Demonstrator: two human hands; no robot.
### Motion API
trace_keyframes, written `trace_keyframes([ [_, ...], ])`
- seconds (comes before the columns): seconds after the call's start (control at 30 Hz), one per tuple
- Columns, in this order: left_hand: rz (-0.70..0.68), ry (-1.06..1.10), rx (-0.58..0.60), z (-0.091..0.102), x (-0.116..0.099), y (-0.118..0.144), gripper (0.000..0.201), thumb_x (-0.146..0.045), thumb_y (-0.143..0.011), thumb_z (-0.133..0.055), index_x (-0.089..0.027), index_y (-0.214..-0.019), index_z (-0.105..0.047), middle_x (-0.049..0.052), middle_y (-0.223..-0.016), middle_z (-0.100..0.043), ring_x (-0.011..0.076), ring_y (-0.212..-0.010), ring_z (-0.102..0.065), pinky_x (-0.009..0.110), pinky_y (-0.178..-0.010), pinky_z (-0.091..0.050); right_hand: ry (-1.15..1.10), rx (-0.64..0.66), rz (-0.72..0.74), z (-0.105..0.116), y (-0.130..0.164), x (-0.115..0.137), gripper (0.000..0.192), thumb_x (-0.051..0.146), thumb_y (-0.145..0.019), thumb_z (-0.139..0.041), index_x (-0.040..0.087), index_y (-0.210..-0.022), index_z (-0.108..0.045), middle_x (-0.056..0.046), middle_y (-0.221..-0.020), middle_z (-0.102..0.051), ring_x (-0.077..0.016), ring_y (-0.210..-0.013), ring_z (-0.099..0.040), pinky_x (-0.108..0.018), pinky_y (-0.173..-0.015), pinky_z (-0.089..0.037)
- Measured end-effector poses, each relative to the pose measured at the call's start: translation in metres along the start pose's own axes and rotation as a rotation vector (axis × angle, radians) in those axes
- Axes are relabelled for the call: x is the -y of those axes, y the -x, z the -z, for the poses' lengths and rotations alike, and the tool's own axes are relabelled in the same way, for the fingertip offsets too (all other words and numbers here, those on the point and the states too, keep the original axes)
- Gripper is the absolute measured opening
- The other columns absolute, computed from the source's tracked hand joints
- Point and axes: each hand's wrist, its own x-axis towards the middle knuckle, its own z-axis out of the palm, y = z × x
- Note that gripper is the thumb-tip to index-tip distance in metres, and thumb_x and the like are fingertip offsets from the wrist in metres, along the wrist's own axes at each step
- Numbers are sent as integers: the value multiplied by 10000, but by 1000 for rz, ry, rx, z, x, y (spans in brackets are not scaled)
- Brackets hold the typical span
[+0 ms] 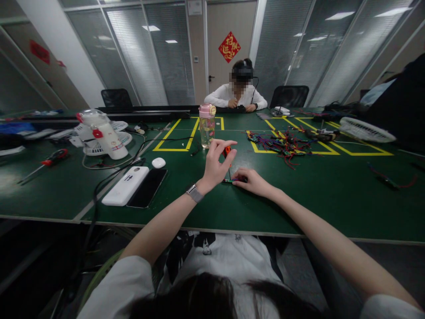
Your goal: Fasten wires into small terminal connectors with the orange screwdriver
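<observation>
screwdriver (227,154): small, orange-black | upright on green board (228,180)

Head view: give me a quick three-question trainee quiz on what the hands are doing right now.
1. True or false: the left hand holds a screwdriver upright over a small board.
2. What does the right hand do? A) lifts the bottle B) presses on the board on the table C) holds the phone
3. Which lies nearer the left hand: the phone or the wire pile?

Key
1. True; its red and black handle sits in the fingers.
2. B.
3. The phone, though not by much.
</observation>
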Motion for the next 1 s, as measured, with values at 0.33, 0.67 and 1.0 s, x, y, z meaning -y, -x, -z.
trace_keyframes([
  [0.33,0,41,17,-1,0,0,220,-289,-1040,-477,-211,-1190,-618,53,-1021,-664,169,-923,-631,328,-857,-515,0,0,-1,-1,-1,-1,59,205,-843,-701,168,-876,-732,-37,-806,-643,-157,-701,-581,-292,-687,-480],
  [0.67,-2,30,16,0,1,-1,266,-365,-1053,-448,-231,-1156,-652,62,-1043,-635,187,-988,-612,353,-903,-503,-2,3,-19,0,0,1,67,208,-842,-698,171,-882,-738,-31,-797,-634,-158,-694,-581,-291,-682,-478],
  [1.0,-23,23,-9,0,3,-1,227,-345,-1018,-548,-224,-1164,-673,32,-954,-624,162,-895,-603,312,-836,-509,5,1,0,0,-1,1,57,196,-839,-698,167,-875,-732,-34,-799,-646,-153,-695,-580,-286,-682,-479],
])
